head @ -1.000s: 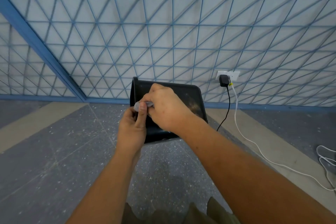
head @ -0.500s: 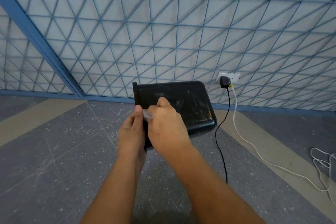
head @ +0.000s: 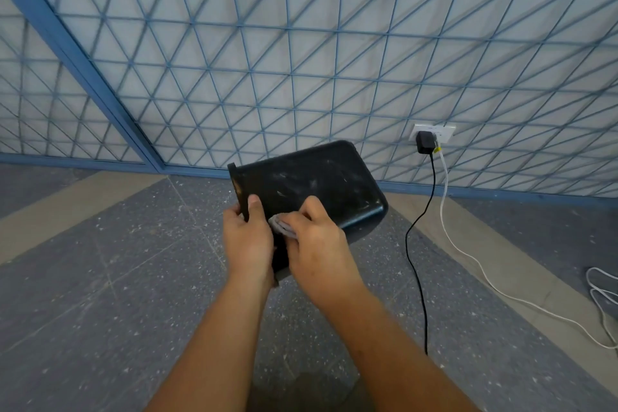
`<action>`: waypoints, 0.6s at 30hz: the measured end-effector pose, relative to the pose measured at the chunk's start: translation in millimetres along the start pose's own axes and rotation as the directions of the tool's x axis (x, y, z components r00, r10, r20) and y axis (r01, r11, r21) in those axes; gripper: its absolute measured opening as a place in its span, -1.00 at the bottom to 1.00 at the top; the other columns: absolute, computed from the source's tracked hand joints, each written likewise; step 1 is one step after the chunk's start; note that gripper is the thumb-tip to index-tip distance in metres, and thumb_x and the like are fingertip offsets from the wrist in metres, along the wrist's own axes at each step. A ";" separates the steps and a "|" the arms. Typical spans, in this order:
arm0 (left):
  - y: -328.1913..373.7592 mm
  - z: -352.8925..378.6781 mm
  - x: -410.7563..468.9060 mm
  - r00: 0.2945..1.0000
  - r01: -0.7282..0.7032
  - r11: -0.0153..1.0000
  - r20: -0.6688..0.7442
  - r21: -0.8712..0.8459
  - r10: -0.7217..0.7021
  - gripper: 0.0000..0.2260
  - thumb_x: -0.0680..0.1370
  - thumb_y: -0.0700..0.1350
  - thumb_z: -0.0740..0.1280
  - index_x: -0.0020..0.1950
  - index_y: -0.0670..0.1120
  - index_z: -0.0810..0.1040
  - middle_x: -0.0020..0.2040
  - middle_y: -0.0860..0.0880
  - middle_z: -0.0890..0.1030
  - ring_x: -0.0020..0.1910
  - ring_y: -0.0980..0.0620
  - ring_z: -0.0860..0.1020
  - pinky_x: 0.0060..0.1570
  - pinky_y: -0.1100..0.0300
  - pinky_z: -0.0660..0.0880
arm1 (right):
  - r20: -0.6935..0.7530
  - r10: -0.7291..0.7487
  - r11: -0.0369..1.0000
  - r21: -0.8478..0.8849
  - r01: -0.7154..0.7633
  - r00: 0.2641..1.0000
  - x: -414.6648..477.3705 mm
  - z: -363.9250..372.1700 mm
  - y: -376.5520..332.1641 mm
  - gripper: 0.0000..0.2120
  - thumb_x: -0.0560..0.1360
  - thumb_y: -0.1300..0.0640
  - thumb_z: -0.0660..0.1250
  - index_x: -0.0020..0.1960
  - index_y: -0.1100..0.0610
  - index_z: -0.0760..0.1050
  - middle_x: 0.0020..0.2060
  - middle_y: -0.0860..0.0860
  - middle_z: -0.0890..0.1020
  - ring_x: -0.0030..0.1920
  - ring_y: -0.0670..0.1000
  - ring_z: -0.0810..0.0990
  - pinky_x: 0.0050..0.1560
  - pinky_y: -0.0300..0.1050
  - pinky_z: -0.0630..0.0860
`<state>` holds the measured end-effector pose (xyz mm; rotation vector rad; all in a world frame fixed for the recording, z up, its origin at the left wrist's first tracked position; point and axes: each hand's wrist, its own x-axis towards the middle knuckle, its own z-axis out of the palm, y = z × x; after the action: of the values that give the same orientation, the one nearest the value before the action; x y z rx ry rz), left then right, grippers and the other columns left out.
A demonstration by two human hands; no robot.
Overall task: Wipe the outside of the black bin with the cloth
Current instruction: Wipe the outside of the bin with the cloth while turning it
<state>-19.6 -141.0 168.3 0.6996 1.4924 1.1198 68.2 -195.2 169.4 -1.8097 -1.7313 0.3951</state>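
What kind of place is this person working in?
Probably a plain indoor hall or utility room: speckled grey floor, blue metal lattice over a pale wall, and a wall socket with a black charger plugged in.

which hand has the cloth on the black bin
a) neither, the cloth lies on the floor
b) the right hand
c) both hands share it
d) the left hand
b: the right hand presses the grey cloth against the side of the black bin, while the left hand only grips the bin near its rim, thumb on the outside.
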 end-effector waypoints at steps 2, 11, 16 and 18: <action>1.6 -0.3 2.3 1.000 -0.017 1.000 -0.005 -0.007 0.017 -0.76 0.69 0.08 0.27 0.16 -0.04 0.62 -0.04 -0.10 0.73 -0.04 -0.09 0.72 -0.08 0.00 0.65 | -0.024 -0.042 0.999 0.020 0.042 0.999 0.5 1.2 -1.9 -0.77 0.61 0.20 0.34 0.26 0.12 0.58 0.12 -0.01 0.41 -0.15 0.05 0.62 -0.08 0.01 0.67; 5.9 17.0 0.7 0.972 -0.216 0.968 -0.067 0.128 0.226 -0.77 0.70 0.13 0.21 -0.01 0.08 0.59 -0.05 0.05 0.69 -0.05 0.09 0.67 0.11 -0.03 0.62 | -0.250 0.094 0.993 0.091 -0.073 0.964 11.2 -16.8 16.2 -0.79 0.60 0.21 0.37 0.23 0.16 0.57 0.15 -0.01 0.45 -0.09 0.01 0.61 -0.07 0.01 0.67; 8.7 8.6 3.8 0.948 -0.270 0.951 -0.132 0.149 0.290 -0.72 0.70 0.16 0.19 0.03 0.01 0.58 -0.07 0.01 0.69 -0.06 0.02 0.68 0.01 -0.03 0.63 | -0.155 -0.039 0.993 0.106 0.056 0.987 1.8 -8.5 13.2 -0.82 0.59 0.20 0.38 0.19 0.14 0.56 0.13 -0.03 0.45 -0.10 -0.03 0.59 -0.11 -0.06 0.67; 12.9 5.6 4.1 0.953 -0.251 0.959 -0.141 0.131 0.269 -0.74 0.70 0.16 0.19 0.00 0.05 0.56 -0.06 0.03 0.68 -0.06 0.06 0.67 0.04 -0.01 0.61 | -0.208 0.029 0.993 0.121 -0.003 0.978 4.6 -13.0 24.7 -0.82 0.58 0.21 0.41 0.17 0.13 0.57 0.12 -0.04 0.47 -0.08 -0.06 0.59 -0.08 -0.07 0.65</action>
<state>-17.1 -130.9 178.6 0.9240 1.6403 1.3238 96.2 -192.8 165.5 -1.7143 -1.5173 0.2966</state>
